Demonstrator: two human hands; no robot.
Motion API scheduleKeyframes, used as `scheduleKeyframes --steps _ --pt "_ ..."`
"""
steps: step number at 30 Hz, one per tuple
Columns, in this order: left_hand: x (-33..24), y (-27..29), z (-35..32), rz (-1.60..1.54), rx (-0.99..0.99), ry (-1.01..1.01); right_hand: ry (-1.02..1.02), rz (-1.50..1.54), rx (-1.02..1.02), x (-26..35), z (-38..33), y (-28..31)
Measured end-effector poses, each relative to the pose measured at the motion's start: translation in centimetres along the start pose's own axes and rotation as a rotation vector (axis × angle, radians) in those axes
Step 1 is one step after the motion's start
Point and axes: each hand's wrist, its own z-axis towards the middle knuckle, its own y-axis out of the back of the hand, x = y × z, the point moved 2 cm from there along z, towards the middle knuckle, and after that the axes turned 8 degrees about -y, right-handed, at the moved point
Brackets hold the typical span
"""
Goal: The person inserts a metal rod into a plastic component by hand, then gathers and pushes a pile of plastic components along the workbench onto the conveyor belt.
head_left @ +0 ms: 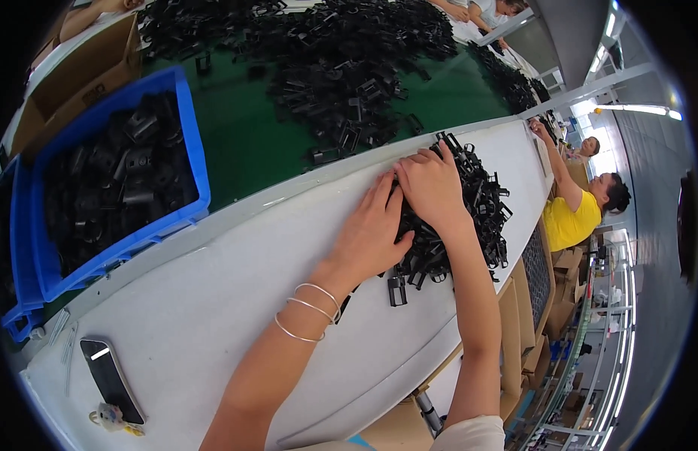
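Note:
A heap of small black plastic frame-shaped parts [481,207] lies on the white work surface. At its left edge my left hand [373,229] rests with fingers stretched forward and thumb apart; silver bangles circle that wrist. My right hand [433,188] lies over the top left of the heap, palm down, its fingers spread and bent downward at the tips. The fingertips of both hands come close together, and nothing shows gripped in either. What lies beneath the palms is hidden. One loose black part [396,291] sits at the heap's near edge.
Beyond a raised rail runs a green belt [236,120] with large piles of black parts [349,83]. A blue crate [191,150] of black parts stands left, beside a cardboard box [101,68]. A phone [112,379] lies near left. A co-worker in yellow [571,223] works at right.

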Motion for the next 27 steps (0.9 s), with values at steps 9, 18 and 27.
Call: scheduleKeyframes --steps 9,18,27 --pt "0.2 2.1 0.5 -0.317 0.074 0.029 0.111 0.100 -0.385 -1.1 -6.5 1.5" --pt "-0.6 0.4 -0.1 -0.032 0.291 -0.147 -0.036 0.356 -0.381 0.6 -16.5 2.2" --pt "-4.9 4.1 -6.7 0.016 0.314 -0.059 -0.618 0.636 -0.262 0.0 -27.2 0.2"
